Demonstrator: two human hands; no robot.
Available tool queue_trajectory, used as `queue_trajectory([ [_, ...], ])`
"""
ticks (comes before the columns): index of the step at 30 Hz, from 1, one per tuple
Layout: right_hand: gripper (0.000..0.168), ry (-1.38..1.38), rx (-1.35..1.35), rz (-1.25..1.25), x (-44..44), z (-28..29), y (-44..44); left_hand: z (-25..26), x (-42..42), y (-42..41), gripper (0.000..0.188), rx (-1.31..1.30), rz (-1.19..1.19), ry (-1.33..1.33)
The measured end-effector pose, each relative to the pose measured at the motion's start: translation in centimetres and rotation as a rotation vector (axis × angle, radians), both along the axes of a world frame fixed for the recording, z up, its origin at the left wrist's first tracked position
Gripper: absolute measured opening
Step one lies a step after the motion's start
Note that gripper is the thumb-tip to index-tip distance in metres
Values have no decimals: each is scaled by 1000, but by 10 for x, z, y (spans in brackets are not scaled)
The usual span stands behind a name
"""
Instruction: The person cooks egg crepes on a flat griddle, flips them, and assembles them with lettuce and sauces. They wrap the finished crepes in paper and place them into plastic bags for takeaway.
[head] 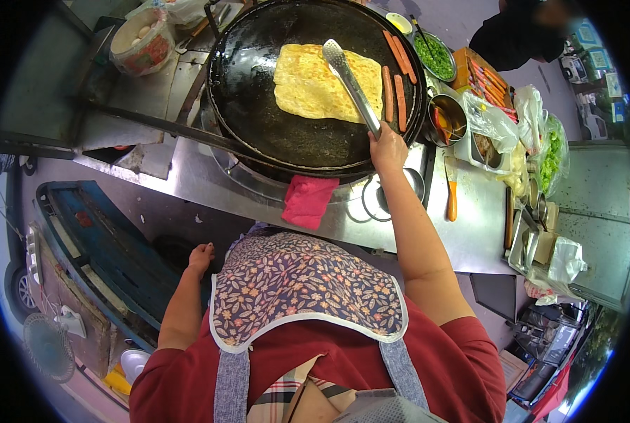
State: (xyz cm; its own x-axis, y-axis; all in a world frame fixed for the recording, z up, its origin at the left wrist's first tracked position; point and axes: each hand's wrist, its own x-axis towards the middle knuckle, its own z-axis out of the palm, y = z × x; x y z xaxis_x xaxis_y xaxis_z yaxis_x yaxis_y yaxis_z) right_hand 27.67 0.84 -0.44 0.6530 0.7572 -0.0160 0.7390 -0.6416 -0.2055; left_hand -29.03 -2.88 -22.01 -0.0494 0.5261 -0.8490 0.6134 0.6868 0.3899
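Note:
My right hand (389, 150) grips a pair of metal tongs (358, 90) by the handle end, at the griddle's near right side. The perforated tip of the tongs is over a rectangular golden flatbread (309, 84); whether it touches is unclear. That bread lies flat on a round black griddle (272, 140). To its right lie two sausages (401, 103) side by side, and two more (399, 53) sit farther back. My left hand (201, 257) hangs low beside the apron, away from the counter, with its fingers curled. Whether it holds anything cannot be made out.
A red cloth (309, 201) drapes at the counter's front edge. Right of the griddle stand a sauce pot with brushes (446, 121), a bowl of chopped greens (434, 57), and an orange-handled spatula (452, 201). A bucket of eggs (141, 42) is back left. Another person (516, 37) stands beyond the counter.

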Motion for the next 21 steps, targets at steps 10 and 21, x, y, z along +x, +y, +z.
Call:
queue_trajectory([
  [10,33,-8,47,18,0,-2,-2,9,4,5,37,22,-67,47],
  [21,33,-7,57,20,1,-3,-2,11,7,7,39,29,-82,64],
])
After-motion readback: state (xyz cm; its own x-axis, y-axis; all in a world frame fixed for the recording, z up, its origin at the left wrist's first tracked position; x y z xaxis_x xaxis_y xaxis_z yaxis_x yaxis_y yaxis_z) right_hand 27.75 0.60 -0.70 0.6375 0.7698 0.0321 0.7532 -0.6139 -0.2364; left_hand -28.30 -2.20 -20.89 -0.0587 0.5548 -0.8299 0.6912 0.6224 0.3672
